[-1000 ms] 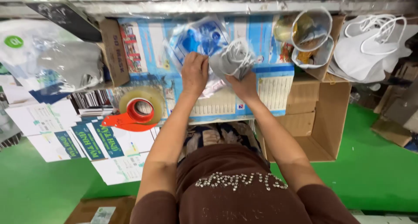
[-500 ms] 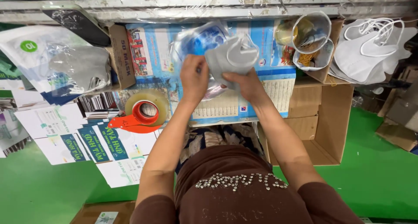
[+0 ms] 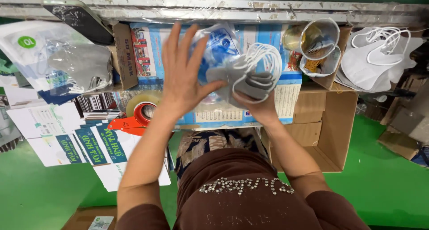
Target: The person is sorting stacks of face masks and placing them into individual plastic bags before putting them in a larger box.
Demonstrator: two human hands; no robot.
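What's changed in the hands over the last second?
The right hand has gathered the grey masks into a tighter stack against the clear blue-printed bag. The left hand has opened, fingers spread on the bag. The tape dispenser stayed put.

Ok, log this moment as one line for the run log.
left hand: open, on clear bag | right hand: holds grey masks | tape dispenser: left, untouched

Glossy green floor (image 3: 393, 185) beneath a plastic-wrapped workbench (image 3: 268, 9)
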